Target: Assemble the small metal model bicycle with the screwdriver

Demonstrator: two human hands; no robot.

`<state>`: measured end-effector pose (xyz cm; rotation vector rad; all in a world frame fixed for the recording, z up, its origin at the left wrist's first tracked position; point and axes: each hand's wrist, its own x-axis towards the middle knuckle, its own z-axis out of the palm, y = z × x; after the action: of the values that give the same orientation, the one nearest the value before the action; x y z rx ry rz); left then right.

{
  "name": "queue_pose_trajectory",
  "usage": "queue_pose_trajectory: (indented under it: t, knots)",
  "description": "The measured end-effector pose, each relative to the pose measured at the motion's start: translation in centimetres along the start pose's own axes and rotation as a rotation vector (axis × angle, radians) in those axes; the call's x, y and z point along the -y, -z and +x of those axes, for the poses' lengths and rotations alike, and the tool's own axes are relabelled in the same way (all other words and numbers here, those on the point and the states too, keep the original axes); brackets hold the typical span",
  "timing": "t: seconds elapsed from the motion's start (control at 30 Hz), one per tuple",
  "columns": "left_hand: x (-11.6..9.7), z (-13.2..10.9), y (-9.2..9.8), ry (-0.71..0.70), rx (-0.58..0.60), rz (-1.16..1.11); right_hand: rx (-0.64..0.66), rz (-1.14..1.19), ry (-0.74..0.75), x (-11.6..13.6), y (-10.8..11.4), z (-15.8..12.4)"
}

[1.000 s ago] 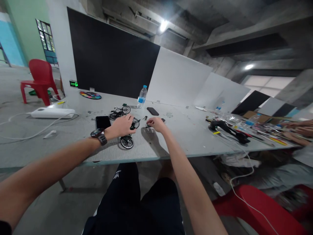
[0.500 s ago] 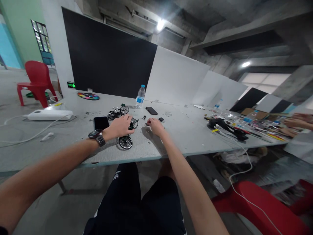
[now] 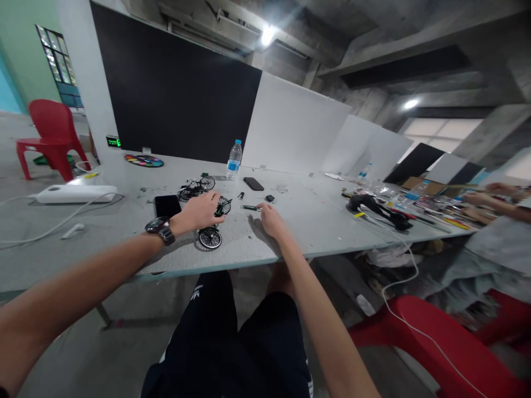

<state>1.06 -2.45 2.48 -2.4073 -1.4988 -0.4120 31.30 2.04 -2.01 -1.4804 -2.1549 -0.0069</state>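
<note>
**Grey worktable: surface contents**

Grey table (image 3: pixel 315 221) carries a model bicycle (image 3: pixel 211 236) under my left fingers (image 3: pixel 218 211) and a thin tool (image 3: pixel 250 208) at my right fingers (image 3: pixel 262 208). Beyond my left fingers stand a second bicycle (image 3: pixel 196 188) and a water bottle (image 3: pixel 233 159). To their left lie a black phone (image 3: pixel 167 205) and a white power strip (image 3: pixel 74 193). Beyond my right fingers lies another phone (image 3: pixel 253 183).

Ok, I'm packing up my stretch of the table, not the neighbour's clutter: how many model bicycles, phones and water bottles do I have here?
model bicycle: 2
black phone: 2
water bottle: 1
Total: 5
</note>
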Motion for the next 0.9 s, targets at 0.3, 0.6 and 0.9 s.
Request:
queue_pose_trajectory:
  t: [0.3,0.6,0.9]
  knots:
    - [-0.1,0.0,0.1,0.004,0.01,-0.004,0.07,-0.063,0.016,1.4,1.1,-0.4]
    - [-0.3,-0.1,0.4,0.016,0.017,-0.023,0.141,-0.083,0.016,1.6,1.6,-0.6]
    - [-0.2,0.0,0.2,0.012,0.007,-0.015,0.156,-0.052,0.016,0.9,1.7,-0.6]
